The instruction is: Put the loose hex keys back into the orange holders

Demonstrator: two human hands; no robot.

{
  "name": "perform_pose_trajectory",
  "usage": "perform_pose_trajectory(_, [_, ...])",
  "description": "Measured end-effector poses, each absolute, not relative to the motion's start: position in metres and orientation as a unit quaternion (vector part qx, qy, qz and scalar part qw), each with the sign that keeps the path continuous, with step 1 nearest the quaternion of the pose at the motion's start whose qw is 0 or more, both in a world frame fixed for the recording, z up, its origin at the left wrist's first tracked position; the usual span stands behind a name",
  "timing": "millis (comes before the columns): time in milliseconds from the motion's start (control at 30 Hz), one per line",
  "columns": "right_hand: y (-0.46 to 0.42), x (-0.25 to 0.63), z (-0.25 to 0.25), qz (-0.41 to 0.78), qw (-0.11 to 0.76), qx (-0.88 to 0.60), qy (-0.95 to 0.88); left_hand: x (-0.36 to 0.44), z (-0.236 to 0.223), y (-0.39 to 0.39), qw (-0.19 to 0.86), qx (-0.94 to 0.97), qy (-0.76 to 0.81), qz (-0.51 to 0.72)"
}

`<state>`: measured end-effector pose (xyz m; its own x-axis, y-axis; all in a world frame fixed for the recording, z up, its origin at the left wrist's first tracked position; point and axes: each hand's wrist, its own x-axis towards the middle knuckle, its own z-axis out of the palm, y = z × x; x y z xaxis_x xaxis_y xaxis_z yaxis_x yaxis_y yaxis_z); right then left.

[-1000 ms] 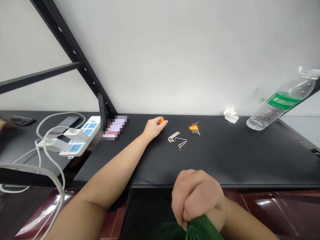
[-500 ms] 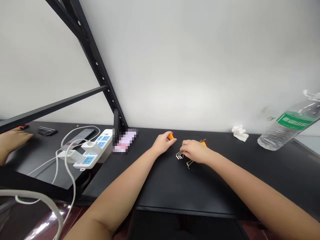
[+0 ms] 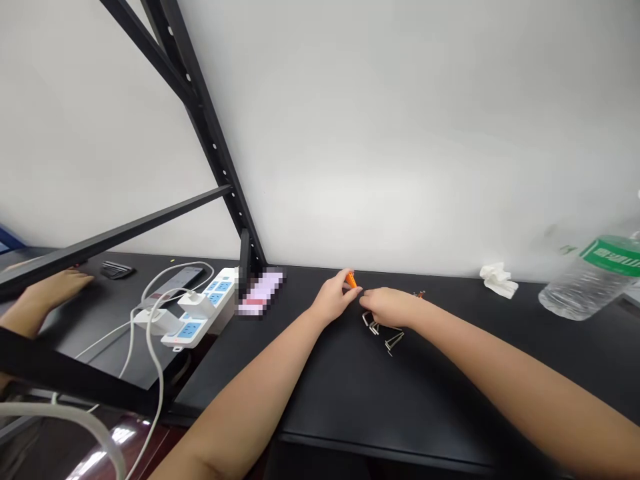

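Note:
My left hand (image 3: 334,301) rests on the black table (image 3: 450,373) with its fingers closed round a small orange piece (image 3: 351,279). Just to its right, my right hand (image 3: 387,309) lies palm down over loose silver hex keys (image 3: 381,331), fingers curled on them; what it grips is hidden. A second orange holder with keys (image 3: 419,294) peeks out behind that hand.
A white power strip (image 3: 200,314) with plugs and white cables lies at the left beside a black shelf frame (image 3: 210,143). Another person's hand (image 3: 47,293) rests on the far left table. A crumpled tissue (image 3: 497,280) and a lying water bottle (image 3: 590,277) are at the right.
My right hand came up from below the table edge and settled over the hex keys, then slid closer to my left hand. The view shifted, so everything sits lower and further right.

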<state>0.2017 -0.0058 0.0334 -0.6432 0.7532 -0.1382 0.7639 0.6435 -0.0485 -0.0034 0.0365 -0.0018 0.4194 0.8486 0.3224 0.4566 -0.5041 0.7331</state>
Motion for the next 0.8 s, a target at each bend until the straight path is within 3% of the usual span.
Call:
perform_pose_trajectory(100, [-0.011, 0.217, 0.031, -0.091, -0.117, 0.446, 0.883, -0.003, -0.002, 0.036, 0.264, 0.805, 0.385, 0.367])
perform_pose_trajectory(233, [-0.022, 0.216, 0.021, -0.318, -0.475, 0.454, 0.684, 0.002, 0.0, 0.03, 0.223, 0.834, 0.361, 0.354])
perform_pose_trajectory(300, [-0.027, 0.206, 0.018, -0.405, -0.575, 0.415, 0.577, 0.005, 0.001, 0.026, 0.228, 0.836, 0.356, 0.351])
perform_pose_trajectory(633, [-0.029, 0.193, 0.008, -0.432, -0.647, 0.384, 0.498, 0.007, 0.0, 0.021, 0.248, 0.83, 0.342, 0.365])
perform_pose_trajectory(800, [-0.028, 0.196, 0.004, -0.397, -0.612, 0.433, 0.529, 0.01, 0.003, 0.016, 0.22, 0.851, 0.33, 0.344])
